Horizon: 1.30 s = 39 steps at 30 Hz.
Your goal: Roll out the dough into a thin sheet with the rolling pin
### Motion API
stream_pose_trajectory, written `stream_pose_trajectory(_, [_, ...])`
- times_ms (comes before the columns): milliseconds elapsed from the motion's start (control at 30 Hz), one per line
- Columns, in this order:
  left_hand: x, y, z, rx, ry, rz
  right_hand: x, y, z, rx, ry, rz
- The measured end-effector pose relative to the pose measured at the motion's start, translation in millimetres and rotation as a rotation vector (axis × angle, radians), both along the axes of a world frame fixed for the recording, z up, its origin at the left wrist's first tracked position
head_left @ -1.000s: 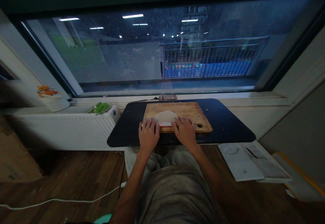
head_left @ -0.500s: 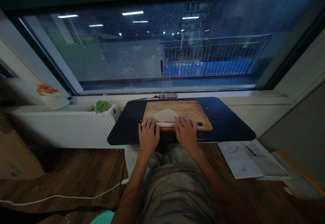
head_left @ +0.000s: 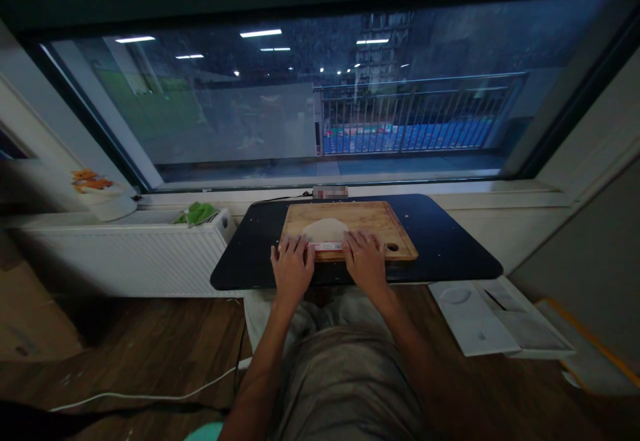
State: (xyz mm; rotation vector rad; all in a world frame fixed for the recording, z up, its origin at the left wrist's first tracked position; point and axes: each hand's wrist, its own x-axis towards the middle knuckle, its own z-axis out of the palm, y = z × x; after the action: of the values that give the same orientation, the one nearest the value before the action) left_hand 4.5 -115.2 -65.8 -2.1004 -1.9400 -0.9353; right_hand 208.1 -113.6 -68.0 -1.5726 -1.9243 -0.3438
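Observation:
A pale, flat round of dough (head_left: 326, 229) lies on a wooden cutting board (head_left: 373, 213). Across its near edge runs a white tube with red print (head_left: 329, 246), used like a rolling pin; its ends are hidden beneath my hands. My left hand (head_left: 293, 266) lies over the tube's left end, fingers stretched forward and a little apart. On the right end rests my right hand (head_left: 366, 259), its fingers likewise laid flat across the tube rather than wrapped round it. Both thumbs point inward along the tube.
The board sits on a black tabletop (head_left: 450, 254) dotted with small crumbs, against a large window. Left stands a white radiator (head_left: 150, 261) with a green cloth (head_left: 196, 213) and a white pot (head_left: 107, 204). An opened white box (head_left: 480, 321) lies low at right.
The tube has turned under my hands: its red lettering has partly given way to another printed side. My hands have barely shifted, and the view has tilted slightly.

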Motion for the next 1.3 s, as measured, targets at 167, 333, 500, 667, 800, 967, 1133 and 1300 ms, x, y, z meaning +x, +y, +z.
stream_pose_trajectory(167, [-5,-13,-3.8,-0.005,-0.002,-0.018,-5,-16,-0.8,0.006,0.023,-0.010])
stream_pose_trajectory(333, [-4,2,-0.5,-0.007,0.009,-0.032,1,7,1.4,-0.021,-0.002,0.008])
stream_pose_trajectory(500, [-1,25,9.4,-0.051,0.015,-0.031,4,34,9.9,-0.082,-0.004,-0.005])
stream_pose_trajectory(667, [0,19,5.5,-0.017,-0.003,-0.023,1,23,6.1,-0.041,0.013,-0.012])
stream_pose_trajectory(800, [-3,0,-2.0,0.007,-0.030,-0.013,-3,-4,0.5,0.015,0.053,0.012])
stream_pose_trajectory(967, [-7,-9,-4.7,-0.004,-0.027,-0.033,-4,-13,-1.8,0.016,0.048,0.001])
stream_pose_trajectory(1133, [-4,11,2.9,-0.034,0.001,-0.038,2,18,-0.4,-0.044,0.024,0.009])
stream_pose_trajectory(1300, [0,23,10.2,-0.066,0.025,-0.020,3,33,1.9,-0.041,0.014,-0.015])
